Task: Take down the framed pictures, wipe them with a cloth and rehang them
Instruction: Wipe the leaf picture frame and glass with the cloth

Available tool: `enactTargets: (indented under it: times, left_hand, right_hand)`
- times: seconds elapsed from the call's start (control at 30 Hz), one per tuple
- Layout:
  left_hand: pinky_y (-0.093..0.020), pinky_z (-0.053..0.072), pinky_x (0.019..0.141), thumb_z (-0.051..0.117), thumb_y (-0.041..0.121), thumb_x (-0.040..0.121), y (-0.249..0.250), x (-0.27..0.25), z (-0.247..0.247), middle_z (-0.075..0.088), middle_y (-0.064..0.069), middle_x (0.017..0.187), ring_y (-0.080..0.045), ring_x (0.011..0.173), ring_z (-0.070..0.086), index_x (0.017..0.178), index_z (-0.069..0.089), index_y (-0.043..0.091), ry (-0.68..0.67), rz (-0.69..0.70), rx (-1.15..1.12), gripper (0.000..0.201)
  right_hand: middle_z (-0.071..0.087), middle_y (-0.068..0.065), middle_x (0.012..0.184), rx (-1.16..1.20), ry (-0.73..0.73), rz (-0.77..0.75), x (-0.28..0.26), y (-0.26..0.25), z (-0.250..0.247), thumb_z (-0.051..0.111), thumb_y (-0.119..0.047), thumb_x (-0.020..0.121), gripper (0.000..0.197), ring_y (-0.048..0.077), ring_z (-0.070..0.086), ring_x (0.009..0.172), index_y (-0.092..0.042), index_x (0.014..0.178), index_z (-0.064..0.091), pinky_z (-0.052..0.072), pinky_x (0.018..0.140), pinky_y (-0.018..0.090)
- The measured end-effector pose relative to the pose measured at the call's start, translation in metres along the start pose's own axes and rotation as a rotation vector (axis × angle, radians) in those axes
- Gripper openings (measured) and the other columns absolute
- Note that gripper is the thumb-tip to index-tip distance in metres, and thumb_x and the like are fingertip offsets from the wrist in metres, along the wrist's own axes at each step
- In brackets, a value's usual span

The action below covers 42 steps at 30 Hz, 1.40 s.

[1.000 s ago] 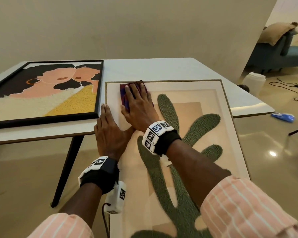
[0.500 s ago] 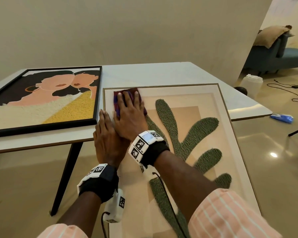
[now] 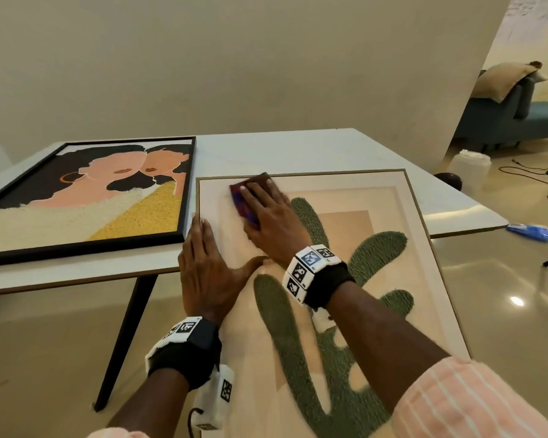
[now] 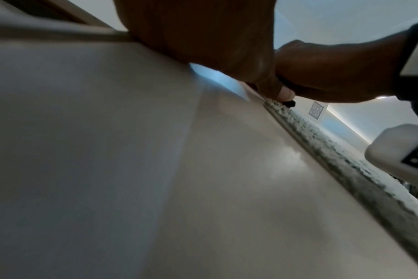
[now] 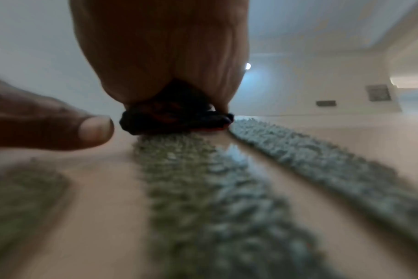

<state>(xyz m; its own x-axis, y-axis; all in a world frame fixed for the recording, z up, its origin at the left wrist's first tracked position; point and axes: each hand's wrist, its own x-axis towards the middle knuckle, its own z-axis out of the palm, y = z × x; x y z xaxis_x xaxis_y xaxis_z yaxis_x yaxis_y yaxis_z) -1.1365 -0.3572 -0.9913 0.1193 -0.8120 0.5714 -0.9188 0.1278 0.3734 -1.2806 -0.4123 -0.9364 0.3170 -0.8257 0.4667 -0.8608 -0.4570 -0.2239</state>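
Note:
A large wood-framed picture (image 3: 418, 216) with a green cactus shape lies tilted, its far end on the white table (image 3: 282, 150) and its near end toward me. My right hand (image 3: 271, 216) lies flat on a dark red and blue cloth (image 3: 244, 197) and presses it on the glass near the frame's top left corner. The cloth (image 5: 177, 120) shows bunched under the palm in the right wrist view. My left hand (image 3: 206, 267) rests flat with straight fingers on the frame's left edge. A black-framed picture (image 3: 86, 197) of two faces lies flat on the table's left side.
The table's black leg (image 3: 124, 343) stands below its near edge. On the floor to the right are a white container (image 3: 472, 165), a blue packet (image 3: 530, 232) and a cable (image 3: 532, 177). A blue sofa (image 3: 513, 121) stands beyond the wall corner.
My right hand slid the cloth to the left across the top of the glass, then back to the right and farther up. The left hand stayed on the frame's left edge.

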Motion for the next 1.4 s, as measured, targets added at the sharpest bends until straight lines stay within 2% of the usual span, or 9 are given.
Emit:
enactTargets:
  times: [0.37, 0.5, 0.63, 0.77, 0.9, 1.03, 1.17, 1.3, 1.4]
  left_hand:
    - [-0.045, 0.029, 0.112, 0.042, 0.09, 0.066, 0.005, 0.0, -0.003, 0.021, -0.015, 0.16, -0.032, 0.143, 0.028, 0.152, 0.021, 0.002, 0.004, -0.039, -0.047, 0.125]
    - [-0.047, 0.027, 0.114, 0.06, 0.081, 0.067, 0.01, 0.002, -0.007, 0.022, -0.016, 0.159, -0.034, 0.142, 0.03, 0.154, 0.011, 0.006, -0.057, -0.215, -0.222, 0.125]
    - [-0.05, 0.032, 0.112, 0.061, 0.079, 0.069, 0.011, 0.013, -0.011, 0.04, -0.014, 0.15, -0.033, 0.135, 0.041, 0.151, 0.024, 0.009, -0.016, -0.383, -0.343, 0.114]
    - [-0.048, 0.039, 0.105, 0.059, 0.082, 0.067, 0.009, 0.01, -0.006, 0.049, -0.015, 0.143, -0.035, 0.128, 0.048, 0.146, 0.034, 0.008, 0.021, -0.357, -0.248, 0.111]
    - [-0.048, 0.041, 0.103, 0.064, 0.079, 0.067, 0.006, 0.005, -0.006, 0.049, -0.017, 0.142, -0.037, 0.127, 0.049, 0.146, 0.034, 0.007, 0.024, -0.31, -0.259, 0.111]
    - [-0.049, 0.044, 0.101, 0.067, 0.078, 0.064, 0.007, 0.003, -0.007, 0.05, -0.017, 0.14, -0.038, 0.124, 0.051, 0.145, 0.034, 0.008, 0.031, -0.296, -0.263, 0.112]
    - [-0.049, 0.045, 0.1, 0.068, 0.08, 0.062, 0.008, 0.003, -0.006, 0.051, -0.016, 0.139, -0.038, 0.123, 0.052, 0.146, 0.033, 0.009, 0.031, -0.299, -0.268, 0.115]
    - [-0.048, 0.046, 0.099, 0.067, 0.079, 0.064, 0.007, 0.003, -0.005, 0.051, -0.016, 0.139, -0.038, 0.123, 0.052, 0.146, 0.033, 0.009, 0.035, -0.285, -0.249, 0.112]
    - [-0.048, 0.047, 0.097, 0.068, 0.078, 0.064, 0.007, 0.002, -0.003, 0.052, -0.016, 0.138, -0.038, 0.121, 0.053, 0.146, 0.034, 0.01, 0.056, -0.279, -0.252, 0.111]
  right_hand:
    - [0.028, 0.006, 0.157, -0.059, 0.049, 0.168, -0.005, 0.016, -0.012, 0.05, -0.037, 0.093, 0.066, 0.035, 0.012, 0.147, -0.016, 0.152, 0.029, 0.021, 0.117, 0.053]
    - [0.03, 0.005, 0.157, -0.164, -0.041, -0.037, -0.008, 0.026, -0.019, 0.053, -0.037, 0.09, 0.067, 0.034, 0.017, 0.147, -0.017, 0.151, 0.031, 0.022, 0.115, 0.052]
    - [0.03, 0.008, 0.156, -0.133, 0.062, 0.31, -0.004, 0.043, -0.029, 0.052, -0.04, 0.09, 0.07, 0.04, 0.019, 0.144, -0.013, 0.151, 0.029, 0.023, 0.115, 0.053]
    - [0.033, 0.006, 0.156, -0.116, -0.072, -0.02, -0.012, 0.054, -0.024, 0.045, -0.046, 0.087, 0.07, 0.037, 0.02, 0.145, -0.016, 0.15, 0.034, 0.025, 0.114, 0.056]
    - [0.031, 0.005, 0.156, -0.043, 0.111, 0.289, -0.013, 0.05, -0.024, 0.047, -0.042, 0.088, 0.069, 0.036, 0.019, 0.145, -0.016, 0.151, 0.033, 0.022, 0.115, 0.054]
    - [0.031, 0.004, 0.157, -0.053, 0.001, 0.041, -0.016, 0.055, -0.022, 0.051, -0.039, 0.089, 0.068, 0.035, 0.016, 0.147, -0.017, 0.151, 0.033, 0.022, 0.114, 0.055]
    - [0.03, 0.003, 0.157, -0.031, 0.183, 0.371, -0.019, 0.064, -0.023, 0.048, -0.037, 0.091, 0.065, 0.034, 0.015, 0.147, -0.018, 0.151, 0.032, 0.018, 0.117, 0.053]
    - [0.029, 0.003, 0.158, -0.027, 0.032, 0.094, -0.022, 0.077, -0.03, 0.05, -0.035, 0.09, 0.066, 0.033, 0.014, 0.148, -0.019, 0.151, 0.031, 0.017, 0.117, 0.054]
    - [0.031, 0.003, 0.157, -0.026, 0.175, 0.349, -0.024, 0.108, -0.044, 0.048, -0.037, 0.09, 0.065, 0.033, 0.018, 0.146, -0.018, 0.151, 0.033, 0.02, 0.116, 0.052]
